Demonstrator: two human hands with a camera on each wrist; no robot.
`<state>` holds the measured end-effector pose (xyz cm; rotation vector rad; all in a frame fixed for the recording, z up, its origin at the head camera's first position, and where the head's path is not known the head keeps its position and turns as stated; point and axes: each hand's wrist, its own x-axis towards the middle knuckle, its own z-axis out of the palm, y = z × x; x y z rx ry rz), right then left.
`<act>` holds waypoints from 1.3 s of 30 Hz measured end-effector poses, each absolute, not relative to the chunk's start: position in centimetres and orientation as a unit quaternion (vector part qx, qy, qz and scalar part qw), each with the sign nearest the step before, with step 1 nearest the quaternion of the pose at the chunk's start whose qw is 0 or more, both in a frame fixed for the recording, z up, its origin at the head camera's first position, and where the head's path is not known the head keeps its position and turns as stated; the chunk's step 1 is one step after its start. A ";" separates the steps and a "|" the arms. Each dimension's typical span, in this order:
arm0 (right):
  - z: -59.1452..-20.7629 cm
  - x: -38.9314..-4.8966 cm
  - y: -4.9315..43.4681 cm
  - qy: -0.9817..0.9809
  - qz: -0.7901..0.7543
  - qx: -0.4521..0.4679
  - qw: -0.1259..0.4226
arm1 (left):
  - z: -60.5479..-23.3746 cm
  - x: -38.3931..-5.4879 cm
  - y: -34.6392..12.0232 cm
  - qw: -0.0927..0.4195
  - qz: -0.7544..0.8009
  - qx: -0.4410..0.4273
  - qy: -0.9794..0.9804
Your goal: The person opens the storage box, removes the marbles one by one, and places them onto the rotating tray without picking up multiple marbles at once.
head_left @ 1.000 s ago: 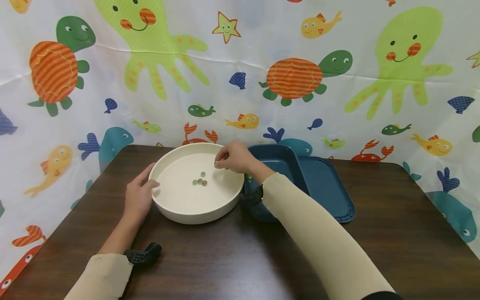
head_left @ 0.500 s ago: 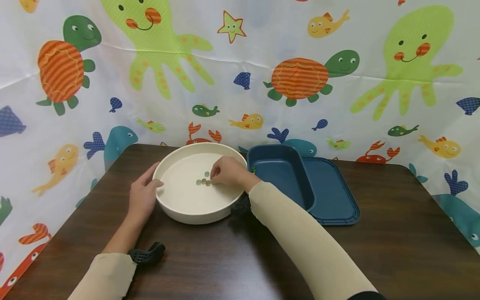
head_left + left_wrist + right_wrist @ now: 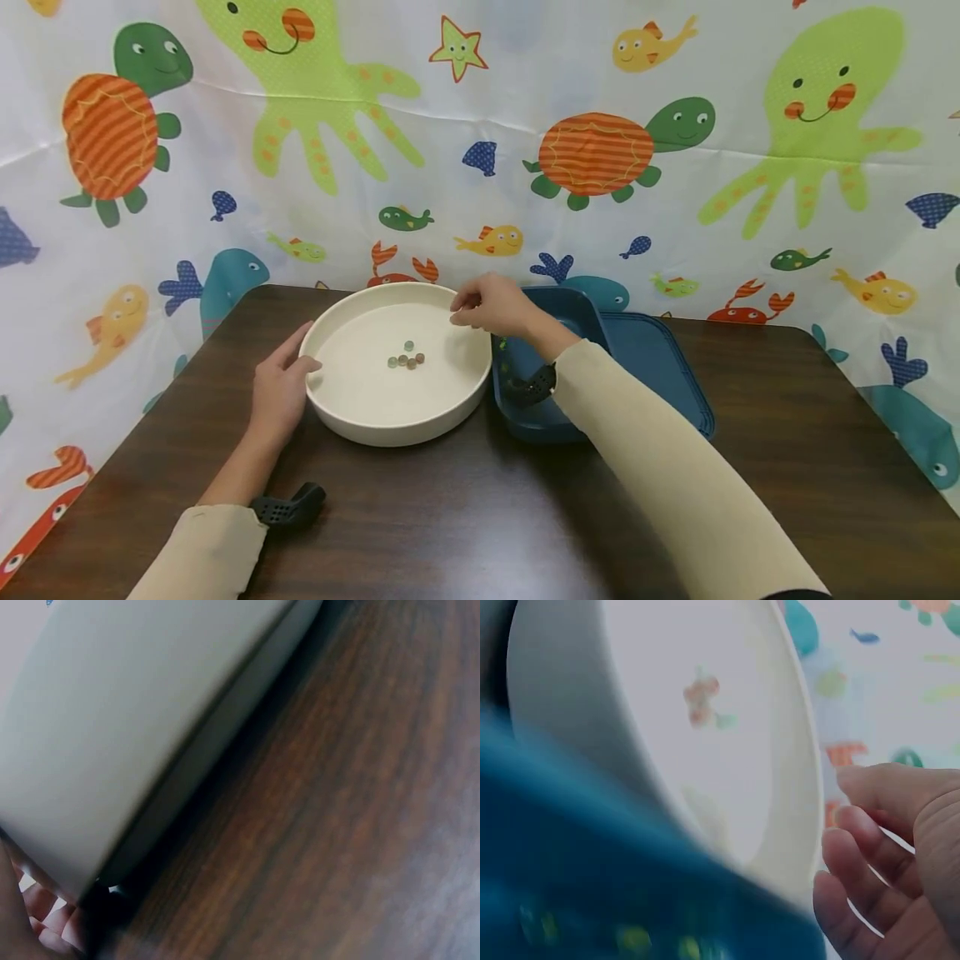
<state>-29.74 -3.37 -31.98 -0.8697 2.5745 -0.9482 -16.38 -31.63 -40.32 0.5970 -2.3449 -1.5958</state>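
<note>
A round cream dish [image 3: 360, 392] with a raised rim stands on the table. Several small glass marbles [image 3: 406, 359] lie clustered on its floor. My left hand [image 3: 279, 387] grips the dish's left rim, thumb over the edge and fingers outside; its fingers partly show at the lower left in the left wrist view. Above the dish's right rim hovers my right hand [image 3: 491, 307], fingers loosely bent. In the right wrist view the right thumb and fingers stand apart, with nothing seen between them. A blue rectangular bin [image 3: 525, 421] is under the right wrist, with green-yellow marbles [image 3: 634, 939] inside.
A flat blue lid [image 3: 667, 375] lies right of the bin, partly hidden by the right sleeve. The dark wooden table [image 3: 420, 517] ends at a patterned sea-animal curtain [image 3: 465, 192] behind. Dish and bin stand side by side.
My right hand went down to the marbles in the dish, then rose back to the right, fingers loosened. One more marble now lies in the cluster. The left hand keeps its grip.
</note>
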 end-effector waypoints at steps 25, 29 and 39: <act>-36.6 -32.3 2.6 0.922 -0.267 -0.235 0.149 | -40.5 -16.4 -31.8 0.115 -0.546 0.206 -0.804; -36.8 -32.4 2.5 0.925 -0.262 -0.230 0.150 | -40.4 -16.4 -31.7 0.116 -0.546 0.202 -0.805; -37.4 -32.7 2.1 0.924 -0.244 -0.252 0.150 | -40.3 -16.3 -31.7 0.122 -0.551 0.198 -0.802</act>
